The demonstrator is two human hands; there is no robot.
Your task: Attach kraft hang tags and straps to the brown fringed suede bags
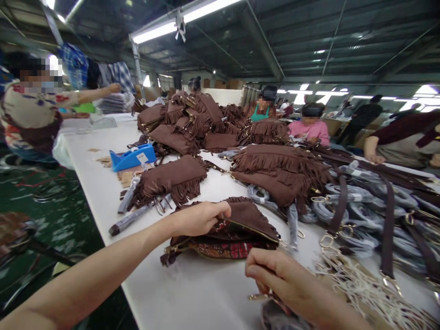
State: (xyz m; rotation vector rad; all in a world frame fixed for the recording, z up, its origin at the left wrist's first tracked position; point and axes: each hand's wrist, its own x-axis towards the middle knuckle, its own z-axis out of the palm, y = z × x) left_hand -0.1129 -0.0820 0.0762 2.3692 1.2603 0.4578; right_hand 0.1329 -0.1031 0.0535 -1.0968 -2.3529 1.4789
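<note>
While our left hand (199, 218) pinches the top edge of the brown suede fringed bag (247, 220), which lies on the white counter (192, 288), our right hand (285, 279) holds a small gold metal piece (258, 297) in closed fingers; fitting hardware seems in hand; the next move needs that edge steady.

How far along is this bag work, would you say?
Probably done: fringed bags stacked in a pile up the table. In hand: the left hand grips the rim of an open bag, and the right hand pinches a gold clip close by. Seemingly left: many straps lie loose on the right, so plenty likely remains.
</note>
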